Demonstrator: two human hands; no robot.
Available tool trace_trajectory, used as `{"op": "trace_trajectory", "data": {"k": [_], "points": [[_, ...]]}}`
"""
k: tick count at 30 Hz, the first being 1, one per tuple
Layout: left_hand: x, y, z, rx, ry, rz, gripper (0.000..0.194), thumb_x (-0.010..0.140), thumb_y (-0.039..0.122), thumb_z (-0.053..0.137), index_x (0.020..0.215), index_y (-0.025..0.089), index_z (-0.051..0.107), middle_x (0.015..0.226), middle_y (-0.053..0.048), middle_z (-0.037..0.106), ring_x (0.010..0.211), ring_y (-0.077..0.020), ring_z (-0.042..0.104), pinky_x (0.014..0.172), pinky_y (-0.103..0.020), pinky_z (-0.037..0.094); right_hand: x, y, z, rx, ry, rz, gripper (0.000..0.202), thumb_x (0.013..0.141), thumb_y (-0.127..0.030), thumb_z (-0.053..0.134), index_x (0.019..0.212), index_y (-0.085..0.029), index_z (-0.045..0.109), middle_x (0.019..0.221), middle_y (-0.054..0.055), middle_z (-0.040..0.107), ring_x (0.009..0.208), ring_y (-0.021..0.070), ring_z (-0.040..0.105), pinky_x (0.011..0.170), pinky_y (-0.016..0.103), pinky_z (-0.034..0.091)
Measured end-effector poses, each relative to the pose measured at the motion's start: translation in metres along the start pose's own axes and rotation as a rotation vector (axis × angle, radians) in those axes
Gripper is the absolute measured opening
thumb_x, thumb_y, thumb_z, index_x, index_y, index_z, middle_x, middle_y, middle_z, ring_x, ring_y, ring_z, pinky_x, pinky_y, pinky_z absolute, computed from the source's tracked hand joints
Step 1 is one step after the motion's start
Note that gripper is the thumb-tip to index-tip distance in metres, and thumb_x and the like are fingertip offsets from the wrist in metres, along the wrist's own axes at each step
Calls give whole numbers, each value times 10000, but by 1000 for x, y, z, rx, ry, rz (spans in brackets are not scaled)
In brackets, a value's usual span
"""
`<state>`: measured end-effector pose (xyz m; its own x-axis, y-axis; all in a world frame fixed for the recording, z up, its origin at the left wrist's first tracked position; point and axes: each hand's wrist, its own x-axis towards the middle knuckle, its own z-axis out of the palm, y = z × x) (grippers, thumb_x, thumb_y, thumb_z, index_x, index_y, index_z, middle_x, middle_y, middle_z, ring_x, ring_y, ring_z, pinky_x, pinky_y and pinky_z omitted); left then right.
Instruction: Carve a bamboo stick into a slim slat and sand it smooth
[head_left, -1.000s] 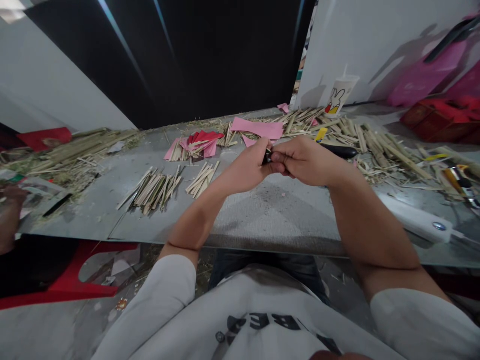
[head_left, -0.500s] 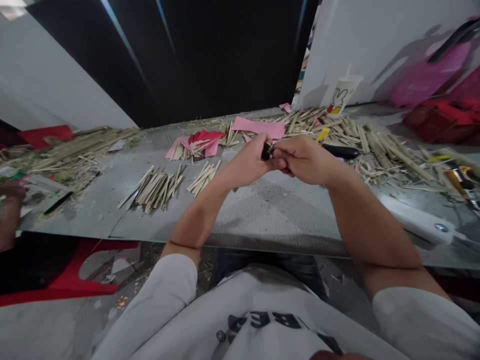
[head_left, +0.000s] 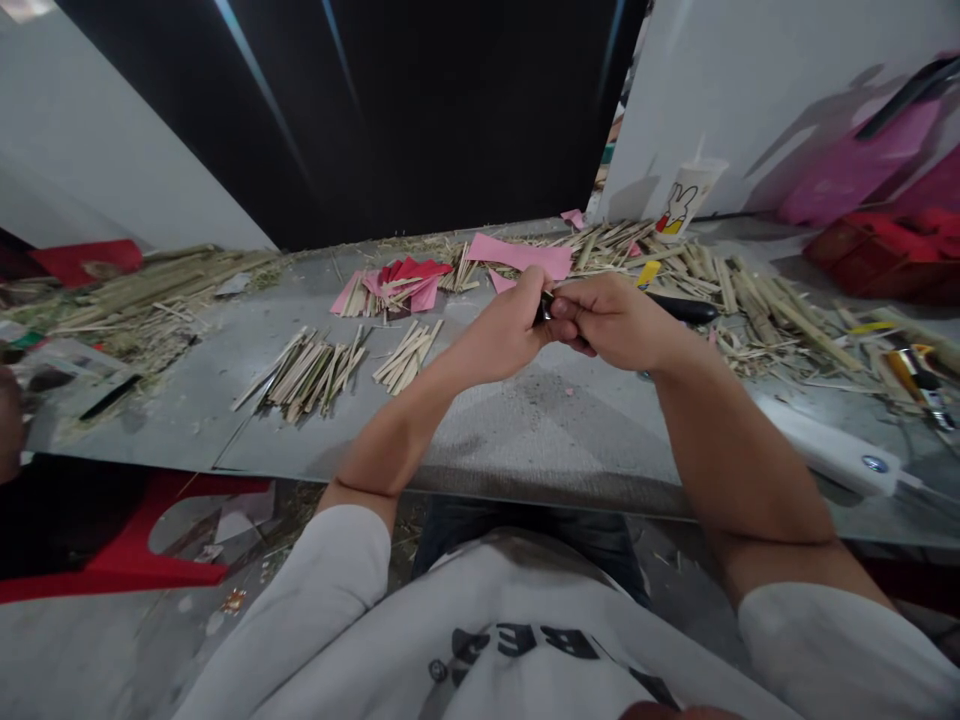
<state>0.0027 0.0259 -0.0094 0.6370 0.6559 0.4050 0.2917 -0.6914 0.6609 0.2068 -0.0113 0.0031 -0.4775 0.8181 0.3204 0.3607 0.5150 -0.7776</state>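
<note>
My left hand [head_left: 508, 330] and my right hand [head_left: 611, 318] meet above the middle of the grey table [head_left: 517, 430]. The left fingers are closed round a small dark object [head_left: 541, 308], mostly covered by them. My right fingers are pinched against it; a tiny pale tip shows between the hands, and what the right hand grips is too small to name. Left of the hands lie a small bundle of pale sticks [head_left: 407, 357] and a larger stick pile [head_left: 311, 375]. Behind them are red and pink papers [head_left: 412, 283] and a pink strip [head_left: 520, 256].
Split bamboo pieces [head_left: 772, 305] cover the right back, near a white cup [head_left: 686, 200], a red basket [head_left: 885, 255] and a black handle [head_left: 684, 308]. A white device [head_left: 832, 450] lies beside my right forearm. Another person's hand [head_left: 9, 420] shows at the left edge.
The view has shifted slightly. My hands stay together with a small change in finger position. The other person's hand at the left has moved further out of the frame.
</note>
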Motion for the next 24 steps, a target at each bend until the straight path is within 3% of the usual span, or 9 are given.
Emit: {"op": "trace_trajectory", "data": {"k": [6, 11, 15, 19, 24], "points": [[5, -13, -4, 40, 45, 19, 497, 1043, 676, 726, 1011, 265, 450, 985, -24, 683, 882, -202, 597, 765, -376, 437, 5, -2, 13, -75, 161, -27, 415, 1095, -194, 557, 703, -251, 435, 616, 3, 478, 577, 161, 397, 579, 342, 313], [9, -17, -6, 55, 90, -2, 493, 1042, 644, 738, 968, 261, 437, 924, -5, 625, 855, -189, 543, 750, -369, 390, 8, -1, 19, -89, 270, -10, 423, 1091, -252, 574, 702, -256, 408, 646, 25, 490, 618, 182, 417, 591, 357, 319], [7, -7, -10, -2, 39, -19, 466, 971, 442, 846, 970, 263, 416, 934, 10, 561, 848, -174, 495, 752, -357, 389, 5, -2, 14, -78, 158, -34, 429, 1086, -252, 585, 705, -263, 388, 619, 7, 453, 605, 179, 399, 585, 351, 323], [0, 7, -10, -10, -17, -60, 392, 935, 230, 800, 989, 265, 413, 982, 0, 597, 872, -178, 534, 760, -357, 407, 1, 0, 6, -65, 63, -39, 406, 1041, -189, 588, 674, -257, 429, 595, -14, 445, 574, 157, 387, 571, 338, 313], [-5, 9, -1, 28, 24, -51, 387, 959, 221, 759, 1022, 280, 381, 946, 12, 640, 828, -189, 574, 744, -369, 412, -1, -2, -1, -62, 11, 20, 389, 1036, -136, 554, 662, -235, 514, 564, -18, 477, 534, 135, 393, 552, 333, 314]]}}
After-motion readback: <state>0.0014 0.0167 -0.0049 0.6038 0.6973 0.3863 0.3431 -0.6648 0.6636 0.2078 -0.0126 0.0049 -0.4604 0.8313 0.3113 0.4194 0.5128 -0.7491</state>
